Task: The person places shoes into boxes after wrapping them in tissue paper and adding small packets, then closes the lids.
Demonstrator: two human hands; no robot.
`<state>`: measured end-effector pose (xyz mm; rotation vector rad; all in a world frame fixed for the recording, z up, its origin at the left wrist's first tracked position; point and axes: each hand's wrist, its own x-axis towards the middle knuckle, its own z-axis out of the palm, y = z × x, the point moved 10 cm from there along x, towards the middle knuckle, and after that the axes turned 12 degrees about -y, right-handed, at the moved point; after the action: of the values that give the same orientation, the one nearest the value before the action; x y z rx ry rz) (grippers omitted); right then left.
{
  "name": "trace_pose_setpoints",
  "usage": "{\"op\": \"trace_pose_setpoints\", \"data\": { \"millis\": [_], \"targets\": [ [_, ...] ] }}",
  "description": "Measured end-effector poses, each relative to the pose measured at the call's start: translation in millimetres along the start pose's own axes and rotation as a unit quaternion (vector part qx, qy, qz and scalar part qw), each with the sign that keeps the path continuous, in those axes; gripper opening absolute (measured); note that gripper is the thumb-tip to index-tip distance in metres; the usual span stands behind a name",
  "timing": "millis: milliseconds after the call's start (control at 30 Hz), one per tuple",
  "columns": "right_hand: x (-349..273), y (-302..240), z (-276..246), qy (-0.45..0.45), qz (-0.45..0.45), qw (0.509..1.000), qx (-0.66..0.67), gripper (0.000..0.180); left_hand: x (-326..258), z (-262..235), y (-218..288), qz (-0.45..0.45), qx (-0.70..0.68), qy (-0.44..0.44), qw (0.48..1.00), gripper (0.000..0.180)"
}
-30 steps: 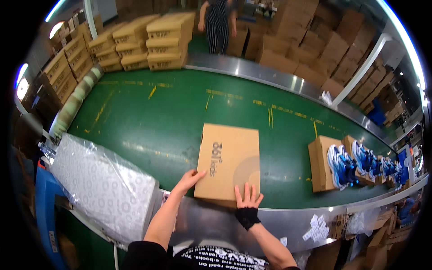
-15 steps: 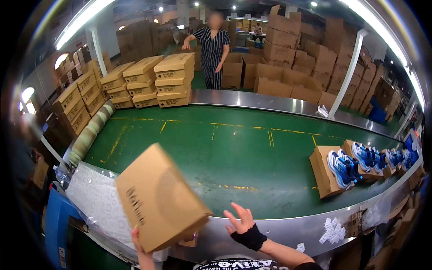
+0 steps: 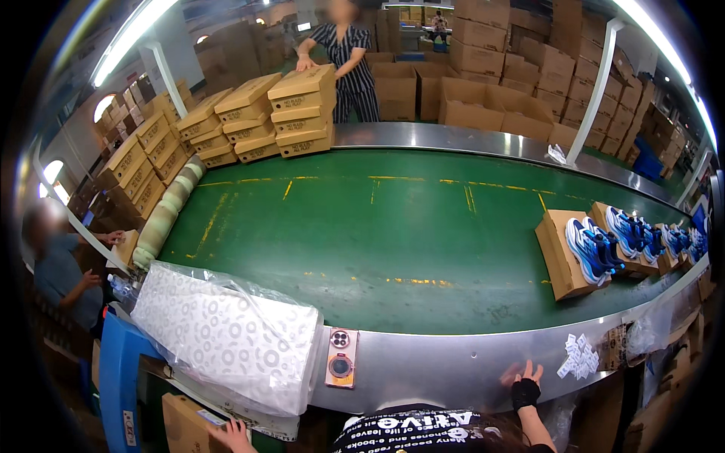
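Note:
At the lower left, below the table's edge, is a brown cardboard shoebox [image 3: 185,426] with a small pale label. My left hand [image 3: 232,436] grips its right edge, fingers over the side; the thumb is hard to make out. My right hand [image 3: 527,377], in a black fingerless wrist band, is over the metal edge [image 3: 453,362] of the table with fingers spread and slightly blurred. It holds nothing. Nearest to it lies a pile of small white paper packets [image 3: 579,358]. A stack of patterned white wrapping paper [image 3: 234,332] in clear plastic lies between my hands, beside a phone [image 3: 342,359].
Blue sneakers [image 3: 593,249] sit on open shoeboxes [image 3: 559,257] at the right of the green belt [image 3: 362,226]. Stacked shoeboxes [image 3: 302,113] stand at the far left. A person in stripes [image 3: 351,68] touches one stack; another person [image 3: 64,264] is at the left.
The shoebox in my left hand went from over the near belt edge down to the lower left, uncovering paper and phone. My right hand moved right. The striped person's hands reached the stack.

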<state>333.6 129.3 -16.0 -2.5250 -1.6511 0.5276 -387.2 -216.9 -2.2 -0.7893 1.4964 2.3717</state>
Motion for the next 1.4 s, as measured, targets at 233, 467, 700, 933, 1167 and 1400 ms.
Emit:
{"op": "trace_pose_setpoints", "data": {
  "millis": [233, 467, 700, 933, 1167, 1400],
  "targets": [
    [-6.2, 43.1, 10.0, 0.115, -0.136, 0.984, 0.014, 0.012, -41.4, 235.3, -140.9, -0.069, 0.179, -0.386, 0.902, 0.065],
    [-5.6, 3.5, -39.0, 0.084, -0.14, 0.91, 0.382, 0.024, -367.7, 253.5, -373.6, -0.255, 0.435, -0.738, 0.449, 0.05],
    [5.9, -89.3, -68.6, -0.045, -0.305, 0.868, 0.389, 0.033, -520.8, 168.8, -470.7, -0.417, 0.435, -0.742, 0.294, 0.024],
    [182.4, -24.6, -230.8, 0.281, -0.298, 0.907, -0.095, 0.053, -487.8, 203.1, -454.8, -0.307, 0.465, -0.669, 0.491, 0.02],
    [306.2, 18.6, -252.4, -0.084, -0.165, 0.979, -0.082, 0.052, -429.8, 211.3, -416.6, -0.238, 0.479, -0.605, 0.59, 0.017],
    [205.0, -84.4, -303.9, -0.151, -0.31, 0.938, -0.022, 0.065, -479.4, 292.3, -368.8, -0.109, 0.395, -0.7, 0.584, 0.018]
  ]
}}
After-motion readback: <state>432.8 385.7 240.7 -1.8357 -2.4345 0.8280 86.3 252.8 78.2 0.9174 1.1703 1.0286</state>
